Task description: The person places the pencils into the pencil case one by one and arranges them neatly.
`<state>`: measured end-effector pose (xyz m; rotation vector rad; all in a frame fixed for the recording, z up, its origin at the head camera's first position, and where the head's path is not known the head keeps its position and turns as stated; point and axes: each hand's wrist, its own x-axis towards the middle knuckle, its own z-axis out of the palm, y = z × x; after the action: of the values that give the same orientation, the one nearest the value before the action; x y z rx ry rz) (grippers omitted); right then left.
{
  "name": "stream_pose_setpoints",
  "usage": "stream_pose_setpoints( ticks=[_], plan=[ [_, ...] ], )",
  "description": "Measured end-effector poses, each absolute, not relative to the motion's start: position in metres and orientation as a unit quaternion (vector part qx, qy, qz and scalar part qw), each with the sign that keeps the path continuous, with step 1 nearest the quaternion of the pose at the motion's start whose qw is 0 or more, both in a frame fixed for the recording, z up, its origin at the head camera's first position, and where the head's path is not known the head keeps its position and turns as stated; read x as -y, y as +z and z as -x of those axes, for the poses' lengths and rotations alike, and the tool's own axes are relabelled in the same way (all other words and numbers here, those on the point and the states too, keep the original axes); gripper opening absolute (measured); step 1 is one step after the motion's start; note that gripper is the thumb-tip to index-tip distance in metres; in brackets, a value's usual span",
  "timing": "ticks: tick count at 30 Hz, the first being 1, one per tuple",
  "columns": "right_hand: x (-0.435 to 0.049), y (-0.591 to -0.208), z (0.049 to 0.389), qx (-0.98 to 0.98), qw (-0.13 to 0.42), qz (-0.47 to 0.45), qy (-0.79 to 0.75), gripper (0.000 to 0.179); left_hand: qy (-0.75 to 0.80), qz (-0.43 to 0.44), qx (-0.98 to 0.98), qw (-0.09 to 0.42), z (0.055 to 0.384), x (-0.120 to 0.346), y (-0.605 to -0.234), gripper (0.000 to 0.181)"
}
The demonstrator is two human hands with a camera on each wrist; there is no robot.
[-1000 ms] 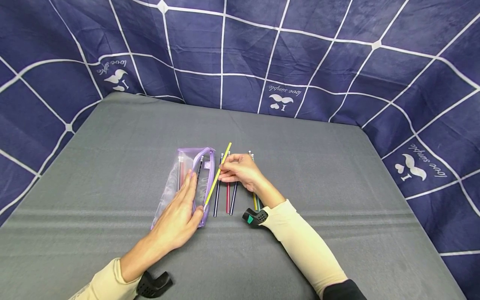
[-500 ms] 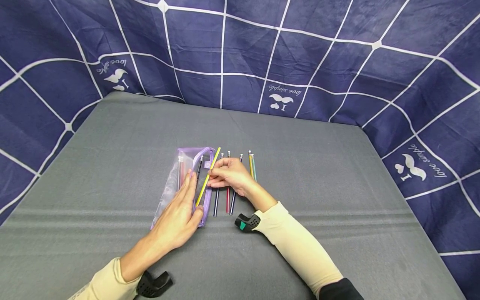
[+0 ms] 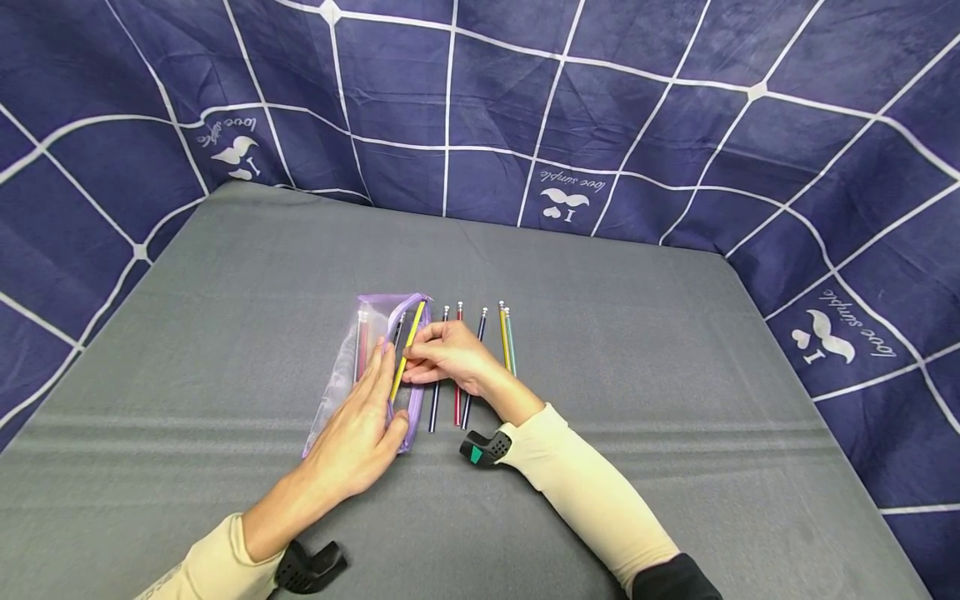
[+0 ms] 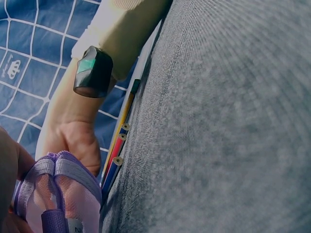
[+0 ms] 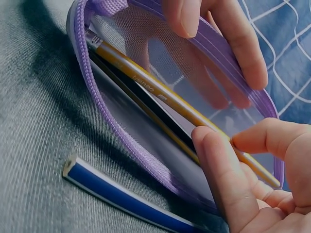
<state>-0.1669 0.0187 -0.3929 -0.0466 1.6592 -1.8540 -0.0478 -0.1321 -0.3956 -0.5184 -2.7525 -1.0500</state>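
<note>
My left hand [image 3: 348, 442] holds the mesh pencil pouch [image 3: 330, 408] by its upper side, some fingertips over the purple zip edge [image 5: 114, 131] and other fingers seen through the mesh. The pouch mouth gapes. Between thumb and fingers, my right hand [image 3: 453, 354] pinches a yellow pencil [image 5: 160, 92], which lies lengthwise within that mouth, eraser end toward the far end. Below it in the pouch is a black pencil [image 5: 165, 111]. A reddish pencil [image 3: 362, 337] shows through the mesh, partly covered by the left hand.
Right of the pouch on the grey cloth lie a blue pencil [image 3: 434, 408], a red pencil [image 3: 457, 404] and a dark blue pencil [image 3: 482, 325]. Farther right are a yellow pencil [image 3: 503, 329] and a green pencil [image 3: 511, 337], partly behind the right wrist. A blue checked curtain [image 3: 495, 92] hangs behind.
My right hand has carried the yellow pencil left and slightly nearer, from beside the pouch into its open mouth. The left hand has stayed on the pouch.
</note>
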Motion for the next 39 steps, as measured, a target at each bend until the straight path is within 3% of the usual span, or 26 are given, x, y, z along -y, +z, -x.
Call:
stream_pose_setpoints(
  ticks=[4,10,39],
  plan=[
    [-0.017,-0.394,0.166,-0.634,0.323,0.020,-0.702,0.008,-0.351,0.173,0.917,0.073,0.048,0.132,-0.396,0.079],
    [-0.015,-0.395,0.165,-0.633,0.326,0.040,-0.701,0.020,-0.353,0.173,0.917,0.072,0.049,0.133,-0.396,0.080],
    [-0.030,-0.390,0.165,-0.642,0.297,0.060,-0.705,0.019,-0.353,0.172,0.917,0.077,0.049,0.133,-0.396,0.080]
  ],
)
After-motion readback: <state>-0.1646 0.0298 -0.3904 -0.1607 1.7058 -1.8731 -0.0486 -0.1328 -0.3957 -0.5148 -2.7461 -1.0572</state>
